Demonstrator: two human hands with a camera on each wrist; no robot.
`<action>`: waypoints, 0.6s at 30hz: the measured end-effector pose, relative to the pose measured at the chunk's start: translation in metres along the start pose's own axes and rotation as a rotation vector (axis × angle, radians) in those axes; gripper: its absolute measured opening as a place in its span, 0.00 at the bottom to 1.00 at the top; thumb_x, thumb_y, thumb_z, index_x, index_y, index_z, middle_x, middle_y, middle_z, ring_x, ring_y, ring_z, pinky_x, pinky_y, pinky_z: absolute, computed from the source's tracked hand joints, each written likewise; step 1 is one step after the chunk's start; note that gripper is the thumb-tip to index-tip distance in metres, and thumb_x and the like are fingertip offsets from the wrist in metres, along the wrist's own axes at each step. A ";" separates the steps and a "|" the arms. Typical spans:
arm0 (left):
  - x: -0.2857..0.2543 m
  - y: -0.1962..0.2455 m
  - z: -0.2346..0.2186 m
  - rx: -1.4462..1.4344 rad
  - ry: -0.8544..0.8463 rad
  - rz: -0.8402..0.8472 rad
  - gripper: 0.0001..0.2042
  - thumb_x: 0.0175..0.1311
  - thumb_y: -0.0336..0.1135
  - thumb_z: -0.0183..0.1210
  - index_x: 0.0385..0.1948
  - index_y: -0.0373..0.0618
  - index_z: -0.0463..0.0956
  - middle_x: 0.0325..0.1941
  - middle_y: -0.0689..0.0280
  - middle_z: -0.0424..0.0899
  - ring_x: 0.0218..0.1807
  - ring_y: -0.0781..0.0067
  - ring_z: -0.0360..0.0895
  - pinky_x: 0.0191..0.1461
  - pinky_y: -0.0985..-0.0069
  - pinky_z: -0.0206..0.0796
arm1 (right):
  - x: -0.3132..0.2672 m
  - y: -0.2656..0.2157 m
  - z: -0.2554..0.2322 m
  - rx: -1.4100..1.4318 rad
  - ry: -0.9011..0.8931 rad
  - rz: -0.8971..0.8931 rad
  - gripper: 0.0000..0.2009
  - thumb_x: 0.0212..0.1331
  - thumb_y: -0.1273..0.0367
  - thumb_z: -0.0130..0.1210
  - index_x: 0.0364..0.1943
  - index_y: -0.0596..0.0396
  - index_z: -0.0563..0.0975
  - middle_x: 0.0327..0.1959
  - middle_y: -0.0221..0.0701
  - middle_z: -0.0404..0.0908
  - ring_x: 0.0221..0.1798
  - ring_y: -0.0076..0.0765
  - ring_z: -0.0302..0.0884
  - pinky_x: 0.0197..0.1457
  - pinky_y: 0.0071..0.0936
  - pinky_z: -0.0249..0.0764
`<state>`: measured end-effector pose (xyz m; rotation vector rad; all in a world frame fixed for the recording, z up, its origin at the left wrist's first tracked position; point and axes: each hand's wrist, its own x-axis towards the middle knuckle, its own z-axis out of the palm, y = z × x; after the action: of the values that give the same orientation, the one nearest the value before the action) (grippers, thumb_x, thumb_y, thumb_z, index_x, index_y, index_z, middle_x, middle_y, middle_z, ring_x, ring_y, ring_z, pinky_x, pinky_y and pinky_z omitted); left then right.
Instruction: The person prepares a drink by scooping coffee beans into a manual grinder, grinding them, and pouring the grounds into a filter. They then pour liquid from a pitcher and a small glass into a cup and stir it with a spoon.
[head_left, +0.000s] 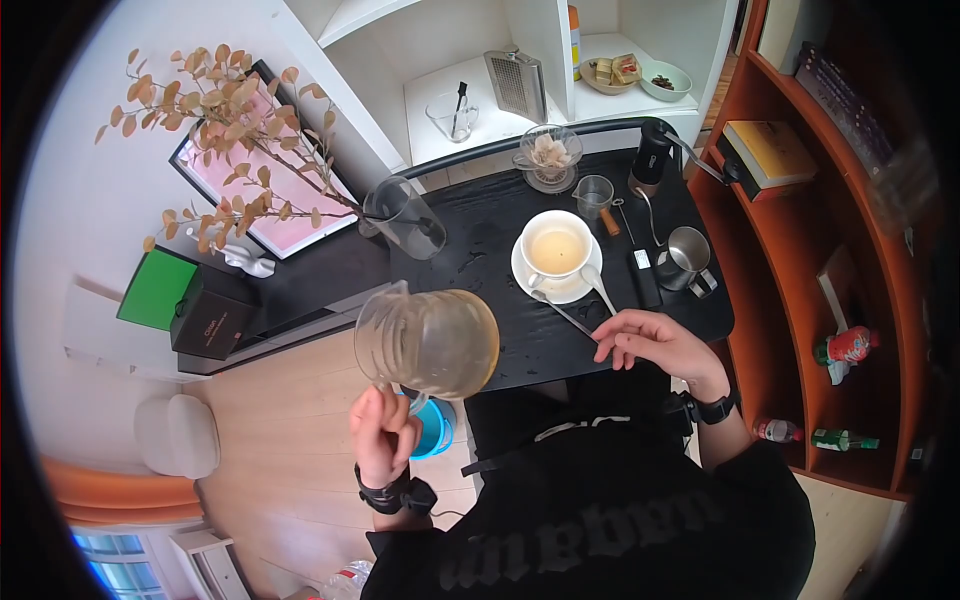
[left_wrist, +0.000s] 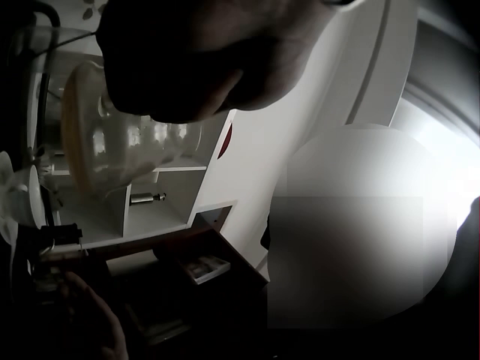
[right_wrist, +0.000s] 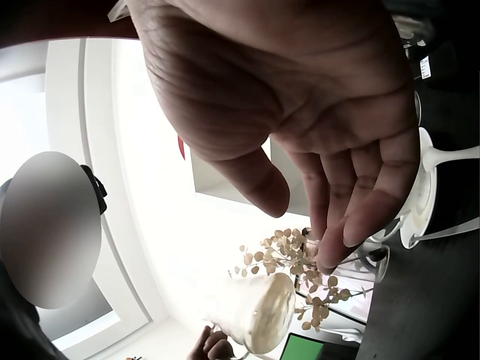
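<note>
My left hand (head_left: pixel 382 440) grips the handle of a clear glass pitcher (head_left: pixel 440 345), raised beside the table's front left edge and tilted on its side. Pale yellowish liquid lies inside it. The left wrist view has the curled hand (left_wrist: pixel 202 60) dark above the pitcher (left_wrist: pixel 120 142). Over the front of the table, my right hand (head_left: pixel 662 345) is held loosely with nothing in its grasp; its palm (right_wrist: pixel 300 105) fills the right wrist view. Ahead of it, a white cup (head_left: pixel 562 278) of pale liquid sits on a white saucer (head_left: pixel 524 272), with a white spoon (head_left: pixel 597 284) and a thin metal utensil (head_left: pixel 566 313).
Behind the cup stand a glass dripper with a paper filter (head_left: pixel 550 152), a small wooden-handled measuring glass (head_left: pixel 594 192), a black hand grinder (head_left: pixel 650 155) and a steel milk jug (head_left: pixel 684 258). A glass vase (head_left: pixel 412 222) with branches is at left; a blue bucket (head_left: pixel 434 428) stands below.
</note>
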<state>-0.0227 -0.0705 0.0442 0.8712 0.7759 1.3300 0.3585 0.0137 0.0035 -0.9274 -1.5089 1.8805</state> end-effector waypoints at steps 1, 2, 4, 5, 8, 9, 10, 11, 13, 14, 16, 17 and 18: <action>0.003 0.005 0.001 -0.165 -0.026 -0.065 0.18 0.82 0.42 0.41 0.25 0.49 0.59 0.16 0.76 0.55 0.05 0.86 0.51 0.10 0.81 0.39 | 0.000 0.000 0.000 0.000 0.000 -0.001 0.13 0.75 0.66 0.49 0.56 0.54 0.77 0.43 0.27 0.84 0.39 0.16 0.77 0.43 0.17 0.73; 0.005 0.010 0.000 -0.329 -0.051 -0.129 0.18 0.82 0.43 0.39 0.25 0.51 0.58 0.16 0.76 0.55 0.04 0.87 0.50 0.09 0.81 0.38 | 0.001 0.001 0.000 0.000 -0.001 -0.001 0.13 0.75 0.66 0.49 0.56 0.54 0.77 0.43 0.27 0.84 0.39 0.17 0.77 0.43 0.17 0.73; 0.008 0.012 -0.001 -0.228 -0.041 -0.165 0.18 0.82 0.43 0.39 0.25 0.51 0.59 0.16 0.75 0.55 0.04 0.87 0.49 0.09 0.81 0.36 | 0.001 0.001 0.000 0.001 -0.006 -0.002 0.13 0.75 0.66 0.49 0.56 0.54 0.77 0.43 0.27 0.84 0.39 0.17 0.77 0.43 0.17 0.73; 0.008 0.010 0.003 -0.100 0.000 -0.157 0.18 0.82 0.43 0.40 0.26 0.51 0.59 0.16 0.75 0.55 0.05 0.87 0.49 0.10 0.81 0.37 | 0.001 0.001 0.001 0.002 -0.007 -0.003 0.13 0.75 0.66 0.49 0.56 0.54 0.77 0.43 0.27 0.84 0.39 0.17 0.77 0.43 0.17 0.73; 0.009 -0.004 0.018 0.317 0.120 -0.055 0.18 0.81 0.43 0.44 0.26 0.45 0.63 0.19 0.74 0.58 0.11 0.86 0.53 0.13 0.83 0.43 | 0.000 0.000 0.002 0.003 -0.004 -0.009 0.13 0.75 0.66 0.49 0.56 0.54 0.77 0.44 0.27 0.84 0.39 0.17 0.77 0.43 0.17 0.73; 0.010 -0.011 0.013 0.457 0.127 0.053 0.18 0.81 0.43 0.44 0.26 0.45 0.63 0.19 0.74 0.59 0.11 0.86 0.53 0.14 0.83 0.43 | -0.001 0.001 0.002 0.004 -0.003 -0.011 0.13 0.75 0.66 0.49 0.56 0.54 0.77 0.44 0.27 0.84 0.39 0.17 0.77 0.43 0.17 0.73; 0.012 -0.019 0.007 0.596 0.134 0.161 0.19 0.81 0.43 0.44 0.26 0.45 0.63 0.19 0.75 0.59 0.11 0.87 0.53 0.14 0.83 0.43 | -0.002 0.000 0.002 0.000 0.002 -0.010 0.13 0.75 0.66 0.49 0.56 0.54 0.77 0.44 0.27 0.84 0.39 0.17 0.77 0.43 0.17 0.73; 0.014 -0.023 0.002 0.568 0.126 0.194 0.18 0.81 0.43 0.44 0.26 0.45 0.63 0.19 0.75 0.59 0.11 0.87 0.53 0.14 0.83 0.43 | -0.002 0.000 0.002 -0.004 0.006 -0.010 0.13 0.75 0.66 0.49 0.56 0.54 0.77 0.44 0.27 0.84 0.39 0.17 0.77 0.43 0.18 0.73; 0.022 -0.026 -0.006 0.512 0.114 0.261 0.18 0.81 0.43 0.44 0.26 0.46 0.64 0.19 0.75 0.59 0.11 0.88 0.54 0.13 0.84 0.44 | -0.002 0.001 0.002 -0.010 0.007 -0.003 0.13 0.75 0.66 0.49 0.56 0.54 0.77 0.44 0.27 0.84 0.39 0.17 0.77 0.43 0.18 0.73; 0.026 -0.026 -0.007 0.492 0.144 0.202 0.18 0.81 0.43 0.44 0.26 0.46 0.64 0.19 0.76 0.59 0.11 0.88 0.53 0.13 0.84 0.44 | -0.002 0.002 0.002 -0.013 0.005 0.002 0.13 0.75 0.66 0.49 0.56 0.54 0.77 0.44 0.27 0.84 0.39 0.17 0.77 0.43 0.18 0.73; 0.038 -0.027 -0.007 0.449 0.197 0.085 0.18 0.81 0.43 0.44 0.26 0.47 0.64 0.19 0.76 0.59 0.11 0.88 0.53 0.12 0.85 0.44 | -0.001 0.002 0.002 -0.018 0.004 0.004 0.13 0.75 0.66 0.49 0.56 0.55 0.77 0.44 0.27 0.84 0.39 0.17 0.77 0.44 0.18 0.73; 0.044 -0.034 -0.008 0.420 0.242 0.028 0.18 0.81 0.44 0.45 0.26 0.48 0.64 0.19 0.76 0.59 0.10 0.88 0.53 0.11 0.86 0.44 | -0.001 0.001 0.003 -0.019 0.004 0.002 0.13 0.75 0.66 0.49 0.56 0.55 0.77 0.44 0.27 0.84 0.39 0.17 0.77 0.44 0.18 0.73; 0.050 -0.042 -0.011 0.388 0.222 0.013 0.18 0.81 0.44 0.45 0.26 0.48 0.64 0.19 0.76 0.59 0.10 0.89 0.53 0.11 0.86 0.44 | -0.001 0.000 0.004 -0.020 0.006 -0.001 0.13 0.75 0.66 0.49 0.56 0.55 0.77 0.44 0.27 0.84 0.39 0.17 0.77 0.44 0.18 0.73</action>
<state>-0.0075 -0.0208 0.0030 1.0422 1.2319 1.3235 0.3559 0.0109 0.0043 -0.9398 -1.5265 1.8635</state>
